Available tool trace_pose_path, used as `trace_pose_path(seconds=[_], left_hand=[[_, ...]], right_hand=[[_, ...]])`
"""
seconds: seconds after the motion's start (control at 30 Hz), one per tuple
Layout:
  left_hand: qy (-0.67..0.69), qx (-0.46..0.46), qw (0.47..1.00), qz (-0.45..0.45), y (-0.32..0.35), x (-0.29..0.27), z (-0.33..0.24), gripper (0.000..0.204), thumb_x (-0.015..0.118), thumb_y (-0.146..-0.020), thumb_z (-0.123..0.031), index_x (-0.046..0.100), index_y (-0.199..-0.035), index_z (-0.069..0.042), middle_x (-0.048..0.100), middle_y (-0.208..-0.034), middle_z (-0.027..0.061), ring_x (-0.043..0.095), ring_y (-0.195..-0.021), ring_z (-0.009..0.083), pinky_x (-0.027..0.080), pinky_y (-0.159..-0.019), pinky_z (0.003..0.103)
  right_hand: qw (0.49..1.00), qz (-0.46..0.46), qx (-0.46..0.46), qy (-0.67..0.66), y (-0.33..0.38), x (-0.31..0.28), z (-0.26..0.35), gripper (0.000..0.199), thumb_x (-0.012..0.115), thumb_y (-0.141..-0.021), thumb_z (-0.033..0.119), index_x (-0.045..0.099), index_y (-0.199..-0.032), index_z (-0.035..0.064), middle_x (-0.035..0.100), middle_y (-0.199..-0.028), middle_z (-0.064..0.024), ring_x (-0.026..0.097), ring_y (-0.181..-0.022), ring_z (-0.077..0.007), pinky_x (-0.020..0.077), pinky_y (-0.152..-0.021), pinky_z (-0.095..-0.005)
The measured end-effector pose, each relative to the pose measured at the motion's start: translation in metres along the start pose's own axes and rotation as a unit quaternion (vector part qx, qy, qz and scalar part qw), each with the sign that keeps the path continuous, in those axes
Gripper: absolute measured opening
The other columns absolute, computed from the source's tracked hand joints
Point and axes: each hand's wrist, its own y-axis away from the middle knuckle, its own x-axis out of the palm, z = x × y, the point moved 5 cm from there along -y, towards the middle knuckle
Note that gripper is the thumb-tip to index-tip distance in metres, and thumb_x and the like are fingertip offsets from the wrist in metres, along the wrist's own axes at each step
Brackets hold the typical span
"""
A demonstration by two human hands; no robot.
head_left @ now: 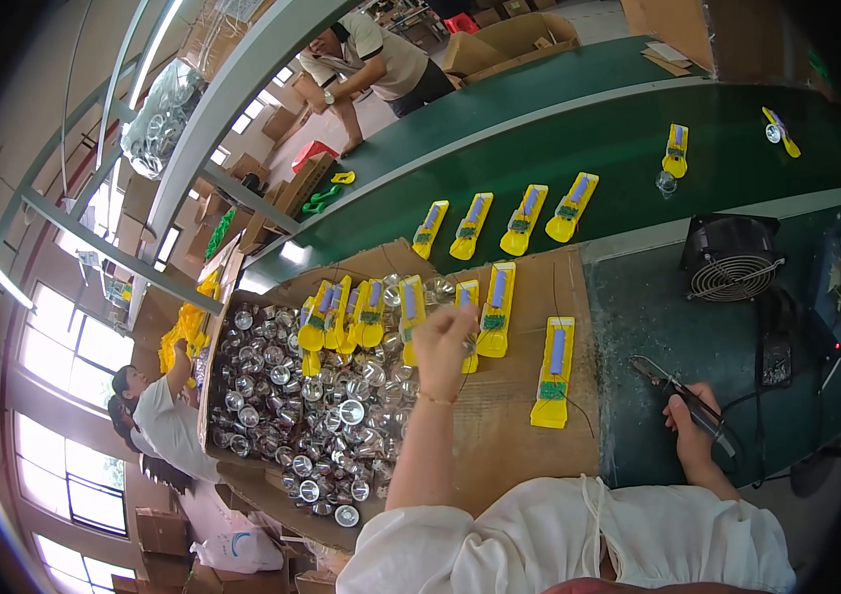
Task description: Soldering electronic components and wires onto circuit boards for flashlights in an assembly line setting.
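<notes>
My left hand [443, 346] is closed above the cardboard, over a yellow plastic housing [467, 293] that it partly covers. What its fingers hold, if anything, is hidden. Beside it lies another yellow housing [497, 312] with a purple battery cell and a green circuit board. A similar housing [554, 371] lies apart to the right, thin wires trailing from it. My right hand [695, 424] is closed around a slim, dark-handled tool [710, 421] pointing up and left over the green bench; its exact kind is unclear. Several more yellow housings [346, 315] lie bunched on the left.
Shiny reflector cups [292, 416] fill a cardboard box at left. Beyond, a green conveyor belt [619, 129] carries spaced yellow housings. A black fan [731, 259] and a dark powered unit [837, 277] stand at right. A person [381, 64] leans across the belt; another [168, 416] works at far left.
</notes>
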Motion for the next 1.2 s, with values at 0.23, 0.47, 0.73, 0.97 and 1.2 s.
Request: trace_pose_path(seconds=[0.23, 0.47, 0.73, 0.97, 1.2], left_hand=[[-0.013, -0.068, 0.997, 0.039, 0.059, 0.021, 0.042, 0.017, 0.065, -0.081, -0.014, 0.064, -0.072, 0.0, 0.059, -0.063, -0.0001, 0.05, -0.058, 0.0043, 0.038, -0.054, 0.019], [-0.081, -0.117, 0.986, 0.091, 0.087, 0.026, 0.076, 0.021, 0.063, -0.082, -0.018, 0.065, -0.075, 0.002, 0.057, -0.06, -0.0008, 0.046, -0.053, 0.0031, 0.036, -0.046, 0.02], [-0.052, -0.141, 0.985, 0.084, 0.084, 0.024, 0.073, 0.016, 0.063, -0.083, -0.015, 0.064, -0.076, -0.001, 0.059, -0.065, -0.0007, 0.049, -0.057, 0.0034, 0.037, -0.051, 0.018], [0.076, -0.027, 0.996, -0.023, -0.096, 0.016, -0.024, 0.017, 0.062, -0.08, -0.018, 0.057, -0.072, -0.004, 0.054, -0.062, 0.0045, 0.051, -0.056, 0.013, 0.039, -0.053, 0.024], [0.088, -0.033, 0.995, 0.028, -0.129, 0.033, -0.043, 0.018, 0.062, -0.082, -0.018, 0.058, -0.076, -0.001, 0.054, -0.062, 0.0038, 0.052, -0.056, 0.0127, 0.04, -0.053, 0.022]], right_hand=[[1.0, -0.011, -0.006, 0.001, 0.0, 0.0, -0.002, 0.016, 0.057, -0.083, 0.018, 0.048, -0.085, 0.0046, 0.055, -0.064, -0.0033, 0.048, -0.052, -0.0061, 0.0365, -0.046, -0.0185], [1.0, 0.0, -0.017, 0.005, -0.002, 0.003, 0.0, 0.016, 0.058, -0.083, 0.017, 0.049, -0.086, 0.0035, 0.055, -0.064, -0.004, 0.048, -0.052, -0.0063, 0.037, -0.046, -0.0189], [1.0, 0.001, -0.021, -0.014, -0.002, 0.002, 0.0, 0.02, 0.06, -0.082, 0.018, 0.049, -0.085, 0.002, 0.056, -0.065, -0.0054, 0.05, -0.053, -0.0077, 0.0404, -0.048, -0.0204], [1.0, -0.009, 0.001, -0.014, 0.001, -0.001, -0.003, 0.019, 0.061, -0.08, 0.017, 0.049, -0.082, 0.0019, 0.056, -0.064, -0.0057, 0.05, -0.053, -0.0077, 0.0417, -0.049, -0.0213], [0.999, -0.007, 0.014, -0.036, -0.004, 0.002, -0.005, 0.019, 0.061, -0.079, 0.016, 0.049, -0.084, 0.0024, 0.056, -0.065, -0.0057, 0.05, -0.052, -0.0076, 0.0418, -0.049, -0.0214]])
